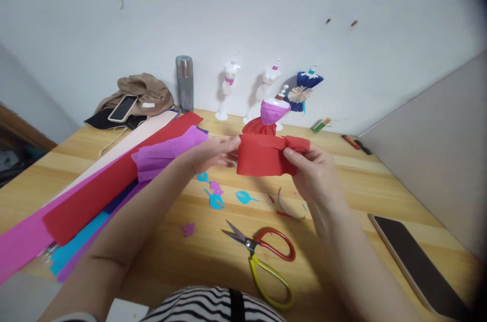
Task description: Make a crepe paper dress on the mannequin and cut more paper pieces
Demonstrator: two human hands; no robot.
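Observation:
A piece of red crepe paper (261, 157) is held up above the table between my two hands. My left hand (217, 153) grips its left end, thumb in front and the fingers partly behind. At the right, where the paper is folded over, my right hand (314, 165) pinches it with the thumb on the near side. Just behind the paper stands a small white mannequin (274, 113) wearing a purple top and a red skirt. Below my hands lie open scissors (249, 245) with one red and one yellow handle.
Crepe paper rolls (95, 200) in several colours lie at the left. Blue leaf cutouts (243, 197) and purple flower cutouts (189, 229) are scattered mid-table. More mannequins (230, 81) and a thermos (184, 83) stand by the wall. A phone (416, 261) lies at the right.

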